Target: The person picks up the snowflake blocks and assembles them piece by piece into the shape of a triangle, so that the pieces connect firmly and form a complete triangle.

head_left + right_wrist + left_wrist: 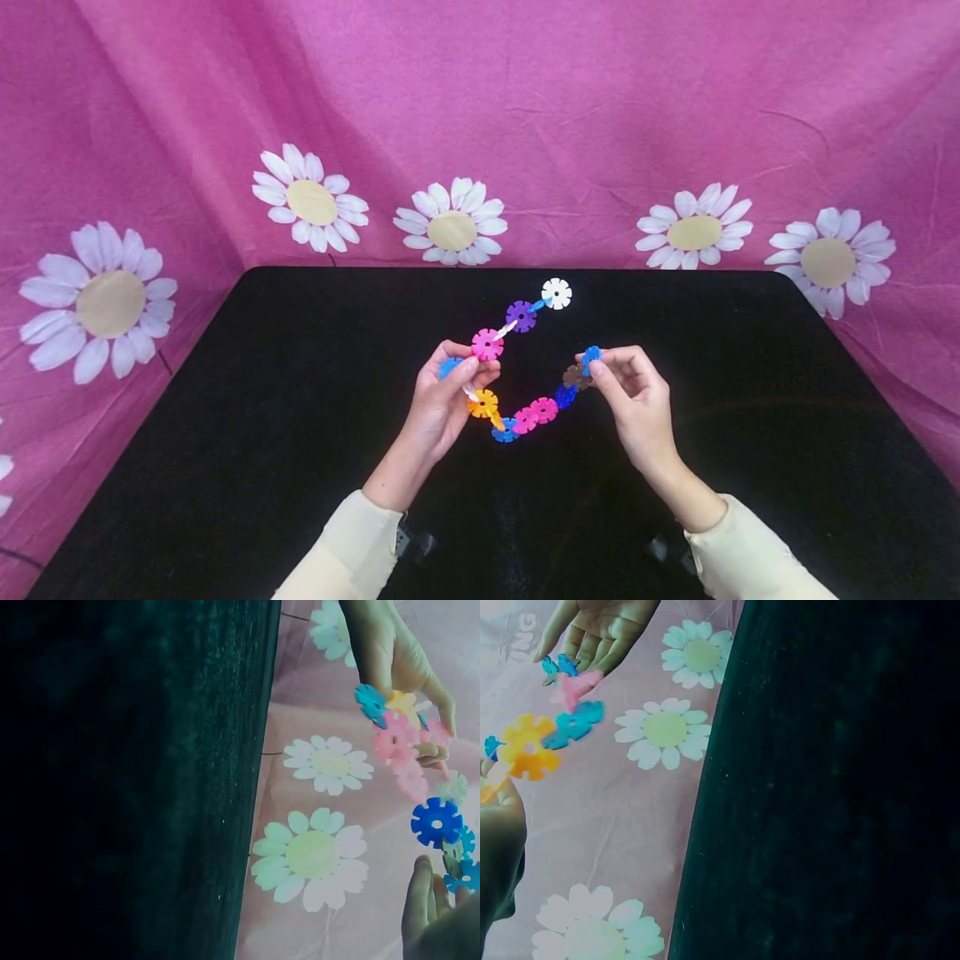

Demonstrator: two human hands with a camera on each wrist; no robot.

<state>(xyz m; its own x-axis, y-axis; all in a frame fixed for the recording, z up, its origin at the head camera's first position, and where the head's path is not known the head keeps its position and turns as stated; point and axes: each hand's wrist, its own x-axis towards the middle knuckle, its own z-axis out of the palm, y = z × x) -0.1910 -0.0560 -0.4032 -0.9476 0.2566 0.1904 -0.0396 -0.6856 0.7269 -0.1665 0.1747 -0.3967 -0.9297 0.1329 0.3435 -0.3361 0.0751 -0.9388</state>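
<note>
A chain of notched plastic snowflake discs hangs between both hands above the black table. My left hand [438,408] pinches a light blue disc [450,367] between thumb and fingers. Beyond it a pink disc [487,344], a purple disc [521,316] and a white disc [557,293] extend toward the far side. Between the hands the chain sags through an orange disc [482,403] and two pink discs [543,409]. A dark blue disc [436,823] shows clearly in the right wrist view. My right hand [641,404] pinches a blue disc [592,358] at the other end, next to a brown disc [576,377].
The black table [300,467] spreads beneath both hands, its far corners rounded. A pink cloth [555,125] printed with large white daisies [450,229] hangs behind it and along the sides. Pale sleeves [345,542] cover both forearms.
</note>
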